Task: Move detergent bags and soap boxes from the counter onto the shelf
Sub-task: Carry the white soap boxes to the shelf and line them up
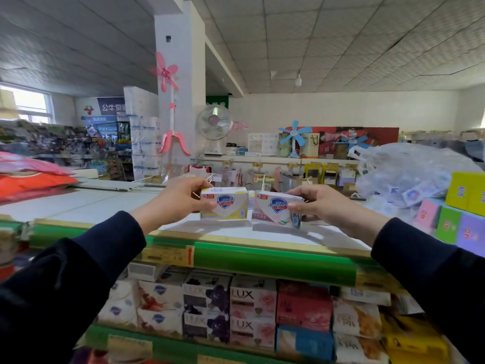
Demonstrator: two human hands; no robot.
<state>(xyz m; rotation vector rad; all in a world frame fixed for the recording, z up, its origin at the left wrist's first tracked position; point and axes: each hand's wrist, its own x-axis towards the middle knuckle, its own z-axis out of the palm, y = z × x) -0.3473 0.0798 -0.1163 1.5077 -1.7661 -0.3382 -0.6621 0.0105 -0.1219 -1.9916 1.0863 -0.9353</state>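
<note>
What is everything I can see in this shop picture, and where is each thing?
Soap boxes in the hands: two; yellow-and-white one on the left, pink-and-white one on the right, above the counter.
Counter: one, pale, with a green front edge.
Detergent bags: a pile, red and pink, far left on the counter.
Plastic bag: one, clear, right on the counter.
Coloured boxes: several, yellow, green, pink and purple, far right.
Shelf soap: many boxes, mixed colours, on the shelf below the counter.
Fans: pink on the pillar, white beside it, blue at the back wall.
Left hand: holds the yellow box.
Right hand: holds the pink box.
</note>
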